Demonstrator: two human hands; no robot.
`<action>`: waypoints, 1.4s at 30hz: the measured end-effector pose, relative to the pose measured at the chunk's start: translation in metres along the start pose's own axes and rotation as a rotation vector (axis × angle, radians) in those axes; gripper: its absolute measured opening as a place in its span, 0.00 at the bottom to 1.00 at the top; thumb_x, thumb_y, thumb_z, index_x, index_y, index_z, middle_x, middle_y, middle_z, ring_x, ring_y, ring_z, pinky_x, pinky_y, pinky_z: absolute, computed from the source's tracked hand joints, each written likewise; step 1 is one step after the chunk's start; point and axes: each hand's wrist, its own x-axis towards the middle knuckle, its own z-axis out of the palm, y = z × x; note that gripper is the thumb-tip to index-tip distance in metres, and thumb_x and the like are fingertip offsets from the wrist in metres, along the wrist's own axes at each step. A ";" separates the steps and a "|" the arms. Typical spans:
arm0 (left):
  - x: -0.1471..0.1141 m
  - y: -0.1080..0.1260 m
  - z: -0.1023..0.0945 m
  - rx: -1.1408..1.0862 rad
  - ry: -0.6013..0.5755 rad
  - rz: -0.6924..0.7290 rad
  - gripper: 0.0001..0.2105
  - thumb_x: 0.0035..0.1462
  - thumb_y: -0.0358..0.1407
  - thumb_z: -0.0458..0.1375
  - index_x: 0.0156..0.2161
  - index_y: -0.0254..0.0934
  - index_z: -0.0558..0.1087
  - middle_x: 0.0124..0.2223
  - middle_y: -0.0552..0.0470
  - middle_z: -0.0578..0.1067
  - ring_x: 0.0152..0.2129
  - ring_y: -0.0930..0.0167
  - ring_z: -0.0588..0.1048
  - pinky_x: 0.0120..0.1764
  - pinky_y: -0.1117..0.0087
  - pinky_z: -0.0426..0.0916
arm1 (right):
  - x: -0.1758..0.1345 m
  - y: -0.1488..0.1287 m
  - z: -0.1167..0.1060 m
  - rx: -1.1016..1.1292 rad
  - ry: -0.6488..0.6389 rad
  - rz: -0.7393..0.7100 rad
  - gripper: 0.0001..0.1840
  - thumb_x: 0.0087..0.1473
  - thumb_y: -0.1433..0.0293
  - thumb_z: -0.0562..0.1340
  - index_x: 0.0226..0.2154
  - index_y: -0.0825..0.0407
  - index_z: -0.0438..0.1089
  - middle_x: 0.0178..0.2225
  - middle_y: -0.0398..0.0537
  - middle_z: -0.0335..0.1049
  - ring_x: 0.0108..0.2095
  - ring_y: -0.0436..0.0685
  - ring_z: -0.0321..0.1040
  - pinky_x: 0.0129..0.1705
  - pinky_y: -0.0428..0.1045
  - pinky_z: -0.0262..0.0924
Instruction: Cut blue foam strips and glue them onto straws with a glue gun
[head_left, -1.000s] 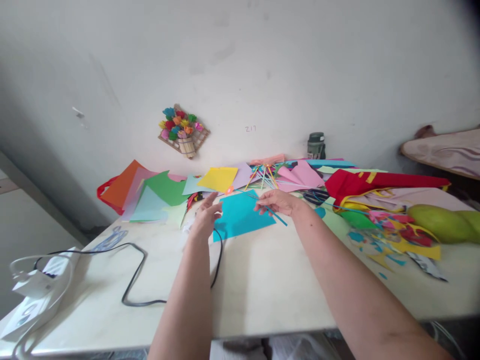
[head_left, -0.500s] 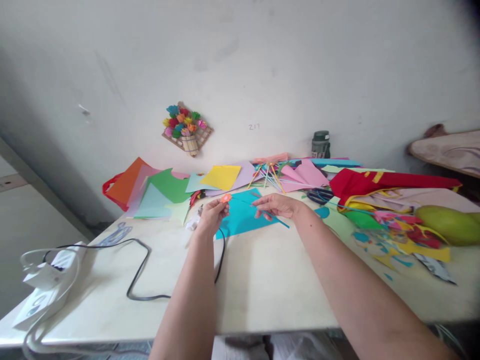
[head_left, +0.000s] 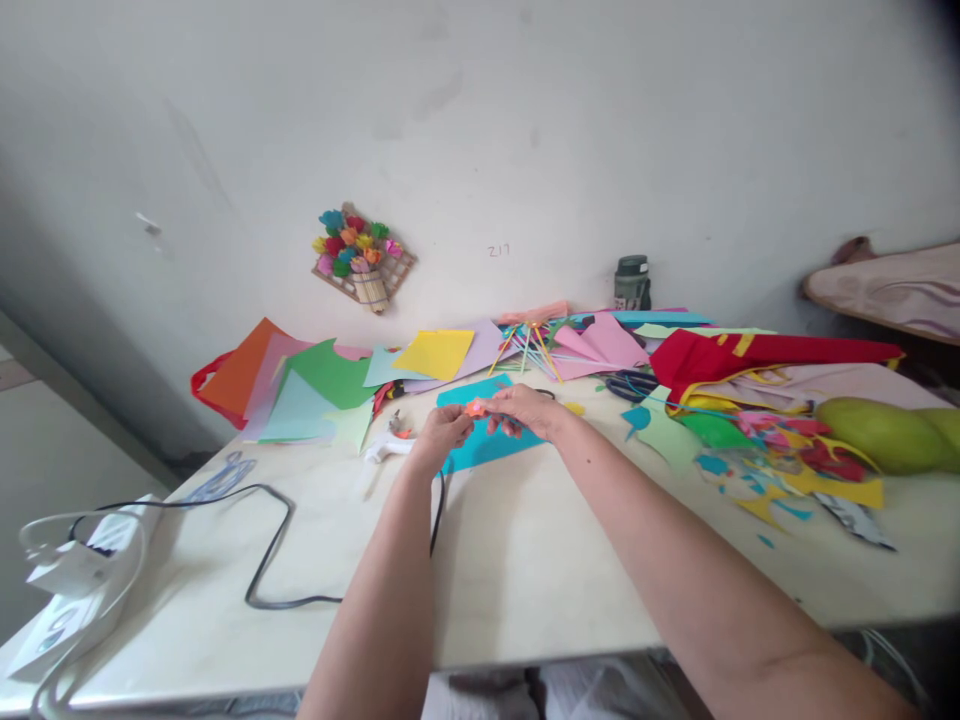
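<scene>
Above the blue paper sheet, my left hand pinches a small orange paper flower with a pale centre. My right hand meets it from the other side, thumb and forefinger pressed at the flower and the other fingers curled beneath. Whether a blue strip is still in my right hand cannot be made out. Just left of my left hand lies a white glue gun, partly hidden by the wrist, with a black cord running past my forearm.
Coloured paper sheets and a bundle of thin sticks line the wall. On the right are scissors, red cloth, paper scraps and green fruit. A power strip sits at left.
My right hand has moved left to the orange flower, closing the gap between the hands. The blue strip seen below my right hand earlier no longer shows. The view has shifted slightly.
</scene>
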 end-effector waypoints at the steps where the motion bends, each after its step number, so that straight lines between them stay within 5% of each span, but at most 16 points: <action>1: 0.000 0.000 0.000 0.018 0.008 -0.008 0.11 0.41 0.39 0.59 0.22 0.32 0.65 0.15 0.59 0.59 0.11 0.83 0.53 0.15 0.78 0.44 | 0.001 0.001 0.001 -0.004 0.028 -0.007 0.18 0.41 0.57 0.61 0.25 0.57 0.66 0.18 0.43 0.67 0.11 0.42 0.53 0.10 0.39 0.45; 8: -0.004 0.005 -0.013 -0.232 0.008 0.006 0.12 0.43 0.42 0.57 0.23 0.33 0.64 0.15 0.60 0.56 0.10 0.83 0.51 0.13 0.79 0.40 | -0.003 -0.004 -0.002 0.012 0.093 -0.023 0.13 0.41 0.62 0.62 0.21 0.57 0.65 0.14 0.41 0.65 0.09 0.40 0.48 0.09 0.39 0.37; 13: 0.002 0.002 -0.039 -0.574 0.407 0.107 0.18 0.46 0.43 0.54 0.18 0.36 0.52 0.14 0.61 0.54 0.09 0.83 0.49 0.12 0.79 0.39 | -0.003 -0.003 -0.008 0.015 0.124 -0.009 0.14 0.41 0.61 0.63 0.21 0.57 0.65 0.15 0.42 0.66 0.10 0.40 0.48 0.09 0.40 0.37; 16: 0.004 0.000 -0.046 -0.665 0.501 0.154 0.19 0.47 0.47 0.53 0.19 0.36 0.52 0.14 0.61 0.53 0.09 0.83 0.49 0.12 0.80 0.40 | -0.003 -0.001 -0.010 0.018 0.123 -0.002 0.15 0.40 0.61 0.63 0.22 0.57 0.65 0.16 0.43 0.67 0.10 0.41 0.50 0.10 0.40 0.39; 23: -0.001 -0.002 -0.016 -0.460 0.133 -0.027 0.15 0.41 0.42 0.60 0.29 0.32 0.67 0.17 0.58 0.61 0.11 0.82 0.56 0.14 0.80 0.46 | 0.000 0.002 -0.005 -0.005 0.121 -0.020 0.17 0.41 0.58 0.62 0.25 0.57 0.67 0.19 0.45 0.69 0.11 0.41 0.53 0.10 0.40 0.42; 29: -0.003 -0.001 -0.004 -0.428 -0.014 -0.175 0.12 0.41 0.39 0.60 0.28 0.31 0.69 0.19 0.55 0.64 0.13 0.80 0.60 0.16 0.78 0.52 | 0.002 0.002 -0.002 -0.036 0.149 -0.051 0.18 0.40 0.56 0.62 0.22 0.56 0.66 0.19 0.45 0.69 0.12 0.42 0.54 0.10 0.39 0.43; 42: -0.003 -0.003 0.001 -0.418 -0.050 -0.098 0.07 0.39 0.34 0.59 0.25 0.33 0.67 0.21 0.54 0.66 0.16 0.79 0.63 0.18 0.77 0.55 | 0.003 0.003 0.006 -0.029 0.205 -0.090 0.19 0.39 0.55 0.62 0.22 0.57 0.67 0.20 0.45 0.69 0.12 0.42 0.56 0.10 0.39 0.45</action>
